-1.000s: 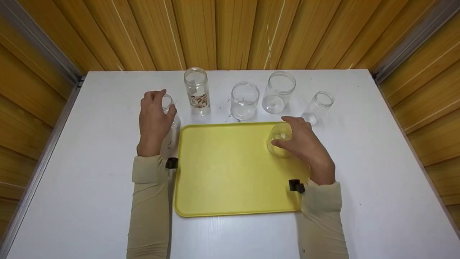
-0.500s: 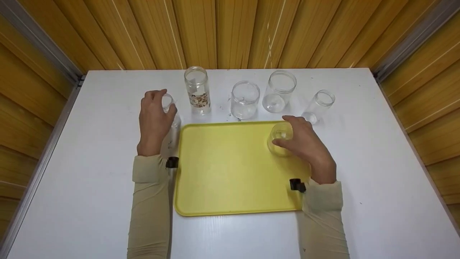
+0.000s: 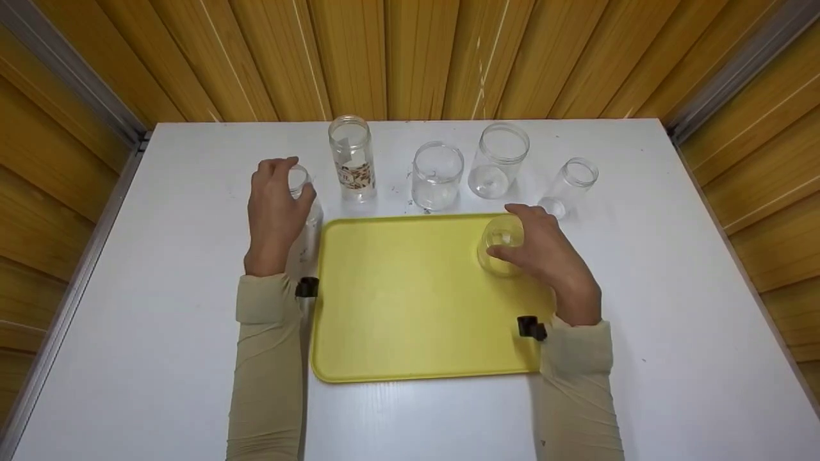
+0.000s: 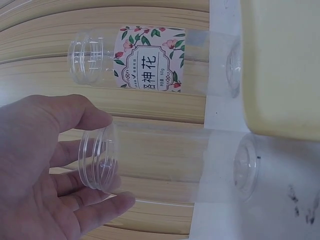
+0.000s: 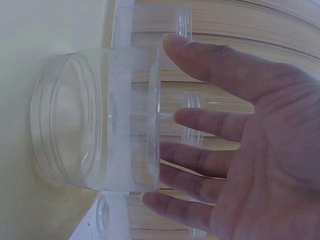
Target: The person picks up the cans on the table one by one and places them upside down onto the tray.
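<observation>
At the tray's left edge stands a tall clear jar [image 4: 160,162], upright and lidless. My left hand [image 3: 272,208] holds its threaded neck, thumb on one side and fingers curving round the other. A short, wide clear jar [image 5: 120,120] stands mouth down on the yellow tray [image 3: 397,307], near the tray's upper right corner. Over its upturned base is my right hand [image 3: 551,253], thumb and fingers spread on opposite sides. In the right wrist view those fingers look fairly straight, with their tips near the base's edge; firm contact is not plain.
Behind the tray, a tall jar with a flowered label [image 3: 355,176], a short round jar [image 3: 437,186], a wide jar [image 3: 496,166] and a slim jar [image 3: 569,189] stand in a row on the white table [image 3: 672,275]. A wood-patterned wall [image 3: 416,57] rises behind.
</observation>
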Demonstrator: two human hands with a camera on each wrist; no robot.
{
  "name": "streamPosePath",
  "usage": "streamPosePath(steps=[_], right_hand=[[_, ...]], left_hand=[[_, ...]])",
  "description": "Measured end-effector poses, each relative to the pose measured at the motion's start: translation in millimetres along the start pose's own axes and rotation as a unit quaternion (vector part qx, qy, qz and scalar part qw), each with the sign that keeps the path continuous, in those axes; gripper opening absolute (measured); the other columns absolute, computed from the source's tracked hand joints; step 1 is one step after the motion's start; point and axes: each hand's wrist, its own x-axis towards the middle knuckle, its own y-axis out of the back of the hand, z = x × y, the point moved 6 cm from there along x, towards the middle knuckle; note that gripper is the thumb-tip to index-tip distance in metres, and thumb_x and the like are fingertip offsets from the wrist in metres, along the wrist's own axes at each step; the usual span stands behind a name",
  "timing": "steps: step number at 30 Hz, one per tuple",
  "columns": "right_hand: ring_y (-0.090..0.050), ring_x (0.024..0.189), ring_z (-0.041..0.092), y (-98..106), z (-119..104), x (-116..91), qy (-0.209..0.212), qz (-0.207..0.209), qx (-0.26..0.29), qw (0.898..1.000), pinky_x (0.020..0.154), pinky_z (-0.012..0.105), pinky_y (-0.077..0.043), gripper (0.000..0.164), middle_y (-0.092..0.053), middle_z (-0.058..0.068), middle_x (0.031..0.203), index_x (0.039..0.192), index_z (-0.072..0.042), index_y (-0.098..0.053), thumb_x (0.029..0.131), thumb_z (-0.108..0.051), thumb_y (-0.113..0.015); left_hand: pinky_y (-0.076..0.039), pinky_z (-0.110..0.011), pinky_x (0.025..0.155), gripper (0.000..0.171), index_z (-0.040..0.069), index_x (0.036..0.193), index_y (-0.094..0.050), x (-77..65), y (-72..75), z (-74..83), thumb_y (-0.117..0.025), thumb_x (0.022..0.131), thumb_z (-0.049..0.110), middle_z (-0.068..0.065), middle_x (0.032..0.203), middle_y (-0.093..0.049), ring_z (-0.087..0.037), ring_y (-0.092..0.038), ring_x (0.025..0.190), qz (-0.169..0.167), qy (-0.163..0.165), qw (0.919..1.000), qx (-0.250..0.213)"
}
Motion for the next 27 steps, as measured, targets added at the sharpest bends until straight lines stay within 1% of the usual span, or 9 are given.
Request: streamPosePath(steps=[8, 14, 19, 27], right_hand=[[-0.024, 0.153, 0.047, 1.3, -1.5, -1.4, 0.0, 0.0, 0.004, 1.0, 0.122, 0.059, -0.025, 0.084, -0.036, 0.028, 0.163, 0.16, 0.006, -0.036, 0.095, -0.022, -0.081], [-0.025, 0.152, 0.048, 1.3, -1.6, -1.8, -0.002, -0.002, 0.001, 1.0, 0.122, 0.059, -0.025, 0.083, -0.037, 0.028, 0.162, 0.16, 0.006, -0.037, 0.095, -0.022, -0.081], [-0.026, 0.151, 0.049, 1.4, -1.7, -1.7, -0.002, -0.002, -0.002, 1.0, 0.121, 0.06, -0.026, 0.082, -0.038, 0.028, 0.161, 0.159, 0.006, -0.037, 0.095, -0.022, -0.08], [-0.029, 0.151, 0.048, 1.2, -1.1, -1.4, 0.003, 0.002, -0.008, 1.0, 0.122, 0.057, -0.026, 0.083, -0.039, 0.028, 0.162, 0.159, 0.007, -0.038, 0.094, -0.022, -0.08]], left_hand=[[-0.048, -0.053, 0.104, 0.045, -0.004, 0.142, -0.063, 0.9, -1.4, -1.5, -0.068, 0.099, 0.008, -0.025, 0.139, -0.056, -0.041, -0.052, 0.131, -0.009, 0.008, 0.9999, 0.006], [-0.048, -0.053, 0.105, 0.045, -0.004, 0.142, -0.063, 1.0, -1.4, -1.0, -0.068, 0.099, 0.008, -0.026, 0.139, -0.056, -0.042, -0.052, 0.132, -0.012, 0.006, 0.9999, 0.004], [-0.048, -0.054, 0.104, 0.044, -0.004, 0.141, -0.063, 1.2, -1.3, -1.0, -0.068, 0.099, 0.007, -0.026, 0.138, -0.057, -0.042, -0.053, 0.131, -0.011, 0.004, 0.9999, 0.004], [-0.048, -0.052, 0.105, 0.044, -0.004, 0.14, -0.064, 0.8, -1.9, -1.3, -0.068, 0.098, 0.006, -0.025, 0.137, -0.058, -0.041, -0.054, 0.13, -0.004, 0.005, 1.0, 0.001]])
